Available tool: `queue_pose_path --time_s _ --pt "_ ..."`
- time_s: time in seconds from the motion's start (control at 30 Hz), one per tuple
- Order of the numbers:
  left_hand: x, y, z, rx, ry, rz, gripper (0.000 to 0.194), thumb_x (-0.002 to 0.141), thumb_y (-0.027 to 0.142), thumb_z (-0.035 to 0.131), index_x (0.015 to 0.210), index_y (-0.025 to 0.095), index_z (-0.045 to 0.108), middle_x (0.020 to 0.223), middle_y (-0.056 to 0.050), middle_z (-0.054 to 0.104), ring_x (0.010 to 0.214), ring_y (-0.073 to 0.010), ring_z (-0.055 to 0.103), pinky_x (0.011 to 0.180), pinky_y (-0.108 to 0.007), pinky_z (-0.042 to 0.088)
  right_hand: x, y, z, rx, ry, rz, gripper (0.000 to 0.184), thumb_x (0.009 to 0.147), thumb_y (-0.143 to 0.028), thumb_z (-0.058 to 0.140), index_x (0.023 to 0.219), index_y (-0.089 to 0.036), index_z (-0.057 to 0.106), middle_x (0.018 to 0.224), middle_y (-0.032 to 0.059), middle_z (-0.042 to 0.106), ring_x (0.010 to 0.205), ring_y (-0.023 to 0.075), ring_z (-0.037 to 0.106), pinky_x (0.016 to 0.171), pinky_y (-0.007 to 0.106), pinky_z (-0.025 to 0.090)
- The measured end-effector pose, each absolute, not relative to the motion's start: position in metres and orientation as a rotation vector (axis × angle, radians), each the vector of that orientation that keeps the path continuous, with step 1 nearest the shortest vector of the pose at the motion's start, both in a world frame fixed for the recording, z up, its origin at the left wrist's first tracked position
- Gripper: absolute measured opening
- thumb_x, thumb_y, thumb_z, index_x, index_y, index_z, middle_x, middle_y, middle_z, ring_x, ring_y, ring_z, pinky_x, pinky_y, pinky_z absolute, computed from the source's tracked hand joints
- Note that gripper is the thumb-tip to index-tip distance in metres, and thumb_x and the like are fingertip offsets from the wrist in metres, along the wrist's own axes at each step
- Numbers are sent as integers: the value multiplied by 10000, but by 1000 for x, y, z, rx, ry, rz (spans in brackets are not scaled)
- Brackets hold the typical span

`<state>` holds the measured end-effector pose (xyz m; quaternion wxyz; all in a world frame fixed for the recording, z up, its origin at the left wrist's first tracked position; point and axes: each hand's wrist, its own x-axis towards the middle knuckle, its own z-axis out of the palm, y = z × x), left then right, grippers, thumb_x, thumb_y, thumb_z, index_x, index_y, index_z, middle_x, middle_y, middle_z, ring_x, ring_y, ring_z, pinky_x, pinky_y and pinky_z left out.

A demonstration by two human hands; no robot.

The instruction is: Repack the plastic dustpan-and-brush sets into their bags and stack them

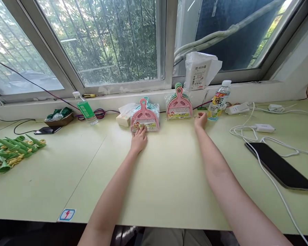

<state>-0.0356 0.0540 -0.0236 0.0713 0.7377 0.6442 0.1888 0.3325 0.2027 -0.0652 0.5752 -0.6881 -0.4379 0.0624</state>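
Observation:
Two wrapped packs of pink mini dustpan sets stand at the back of the pale green table [169, 177]. My left hand [139, 138] lies flat, fingers apart, its fingertips touching the front edge of the left dustpan pack [144, 119]. My right hand [201, 120] rests on the table with fingers curled loosely, just right of the right dustpan pack [179, 106] and left of a yellow-labelled drink bottle [219, 100]. Nothing shows in the right hand.
A tissue box [125, 115] sits left of the packs, a green-labelled bottle [85, 108] further left. Green plastic cones [10, 150] lie at the far left. A dark phone [279, 166], white cables and a power strip [238, 108] occupy the right side. A white bag [200, 70] leans on the window.

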Motion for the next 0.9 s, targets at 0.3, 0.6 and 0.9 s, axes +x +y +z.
queue_pose_path --time_s 0.3,0.6,0.9 --pt "-40 54 -26 2276 1861 582 593 911 207 406 1499 282 419 1656 15 203 1545 -281 140 1233 -532 216 322 199 -57 -1846 -1080 288 213 796 -315 668 973 -201 639 1014 123 719 1009 299 640 973 505 416" --pt "-42 49 -22 2330 1777 638 458 917 186 446 1330 276 623 1640 -8 261 1526 -252 225 1252 -483 209 325 188 -57 -1733 -990 349 160 824 -256 523 949 -189 598 1005 155 681 984 296 638 909 459 477" --pt "-41 49 -26 2480 1699 636 453 907 155 456 1320 226 630 1629 -46 293 1506 -220 284 1245 -398 262 327 128 -69 -1548 -1120 439 374 862 -274 423 1157 -162 624 1127 121 705 1006 210 655 890 341 520"
